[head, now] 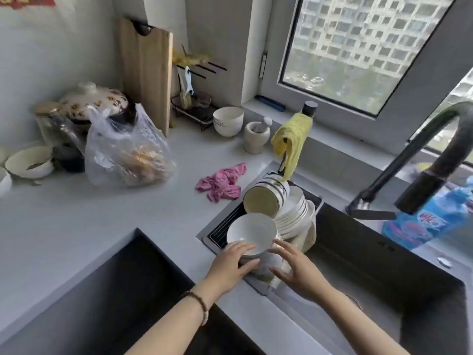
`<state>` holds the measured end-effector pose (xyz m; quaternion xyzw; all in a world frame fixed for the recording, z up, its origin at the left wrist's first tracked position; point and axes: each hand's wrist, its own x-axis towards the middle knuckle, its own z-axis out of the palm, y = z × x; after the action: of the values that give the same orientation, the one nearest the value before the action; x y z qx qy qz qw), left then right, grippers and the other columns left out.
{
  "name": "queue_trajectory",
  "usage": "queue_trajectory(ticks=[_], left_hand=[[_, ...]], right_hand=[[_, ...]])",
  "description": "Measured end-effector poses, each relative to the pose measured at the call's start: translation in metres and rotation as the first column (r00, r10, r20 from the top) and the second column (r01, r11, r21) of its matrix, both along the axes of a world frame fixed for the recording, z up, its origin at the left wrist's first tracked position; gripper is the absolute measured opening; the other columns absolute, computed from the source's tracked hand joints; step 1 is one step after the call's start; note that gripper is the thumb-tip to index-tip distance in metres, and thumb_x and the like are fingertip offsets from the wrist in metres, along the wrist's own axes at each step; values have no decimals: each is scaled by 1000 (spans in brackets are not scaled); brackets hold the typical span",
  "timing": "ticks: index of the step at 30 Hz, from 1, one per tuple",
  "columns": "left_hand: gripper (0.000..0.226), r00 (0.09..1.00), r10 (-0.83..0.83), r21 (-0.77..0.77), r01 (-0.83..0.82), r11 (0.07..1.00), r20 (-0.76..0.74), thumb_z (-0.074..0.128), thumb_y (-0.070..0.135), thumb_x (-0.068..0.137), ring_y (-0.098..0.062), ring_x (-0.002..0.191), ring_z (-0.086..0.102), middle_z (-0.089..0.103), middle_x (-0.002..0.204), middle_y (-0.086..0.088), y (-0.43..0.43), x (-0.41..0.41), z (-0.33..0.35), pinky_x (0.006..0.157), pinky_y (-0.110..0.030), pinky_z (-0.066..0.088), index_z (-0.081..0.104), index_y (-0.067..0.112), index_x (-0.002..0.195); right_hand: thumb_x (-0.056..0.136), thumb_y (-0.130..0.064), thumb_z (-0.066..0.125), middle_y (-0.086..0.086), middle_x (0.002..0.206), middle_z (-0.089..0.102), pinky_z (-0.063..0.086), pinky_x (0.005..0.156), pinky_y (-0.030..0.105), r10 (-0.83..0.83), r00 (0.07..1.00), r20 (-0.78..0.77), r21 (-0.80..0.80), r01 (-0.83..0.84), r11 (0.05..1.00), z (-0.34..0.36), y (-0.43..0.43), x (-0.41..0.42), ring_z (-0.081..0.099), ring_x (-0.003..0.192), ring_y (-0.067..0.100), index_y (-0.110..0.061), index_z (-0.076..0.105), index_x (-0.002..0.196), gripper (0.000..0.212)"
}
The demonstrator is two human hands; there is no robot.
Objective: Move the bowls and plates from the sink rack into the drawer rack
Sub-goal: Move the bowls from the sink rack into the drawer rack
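A white bowl, plain and glossy with a shallow round well, is seen on top of a blurred stack of bowls at the near end of the sink rack, whose dark slats are set into the grey worktop. Its near rim is touched by the straight fingers of the left hand (a beaded bracelet is worn on that wrist). The right hand is held open, fingers spread at the stack's right side; nothing is gripped. Behind, a dark-striped bowl is laid on its side, its pale yellowish inside shown, and white plates are stacked leaning beside it.
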<state>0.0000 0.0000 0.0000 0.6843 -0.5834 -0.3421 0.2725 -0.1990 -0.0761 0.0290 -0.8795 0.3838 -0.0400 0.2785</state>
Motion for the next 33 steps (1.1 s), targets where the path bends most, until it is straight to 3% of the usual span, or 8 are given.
queue_trajectory(ticks=[7,9,11,18,22,26,30,33], left_hand=[[31,983,-52,46,45,998,175,47,45,93,-17,99,59,72,97,3,-28,-3,-19,113,-29,18,69,25,103],[31,988,-44,21,41,999,150,52,46,90,-18,80,58,70,79,1,-32,1,-22,93,-29,40,70,20,88],[36,993,-60,24,58,998,106,55,46,89,-18,68,55,66,69,-2,-35,3,-18,67,-32,42,67,14,77],[46,997,0,-87,7,996,80,54,35,92,-9,50,35,35,49,5,-37,-8,12,52,-24,28,36,20,52],[45,981,142,-115,-157,981,-131,55,30,92,-4,49,31,34,46,10,-38,-16,22,51,-20,26,44,25,49],[29,907,282,-95,-326,941,-314,55,29,93,-2,56,41,47,54,15,-29,-14,42,57,-21,36,64,23,66],[26,802,388,-106,-481,871,-454,55,25,93,9,64,56,73,77,10,0,-5,75,63,-6,42,68,2,96],[25,670,453,-84,-608,790,-589,57,27,91,-3,79,64,74,83,4,42,8,99,73,-17,51,71,7,98]], right_hand=[[91,-38,59,-21,154,26,41,97,23,38,997,74,-119,-29,993,-32,-13,-2,39,136,8,-39,48,133,43],[90,-37,61,-21,153,27,43,99,29,36,994,103,-130,-22,991,-37,-16,-3,41,135,11,-38,49,132,44],[90,-36,63,-21,152,26,42,104,33,37,990,137,-131,-19,991,-42,-17,-4,41,135,14,-37,48,135,47],[90,-44,60,-14,160,14,24,118,44,8,982,190,-93,10,996,-41,-22,4,24,144,9,-51,21,145,68],[87,-46,62,-16,159,5,3,119,39,0,967,254,-52,13,999,-31,-25,20,7,140,-5,-45,15,146,75],[85,-38,69,-11,160,12,16,120,43,32,924,382,-71,-5,997,-20,-29,43,10,146,2,-44,14,147,84],[80,-32,76,-6,160,17,18,119,26,106,843,528,-68,-82,994,3,-16,69,14,148,7,-28,22,150,89],[76,-30,79,-5,157,25,19,119,24,131,767,628,-31,-143,989,27,17,92,19,147,10,-16,29,149,90]])
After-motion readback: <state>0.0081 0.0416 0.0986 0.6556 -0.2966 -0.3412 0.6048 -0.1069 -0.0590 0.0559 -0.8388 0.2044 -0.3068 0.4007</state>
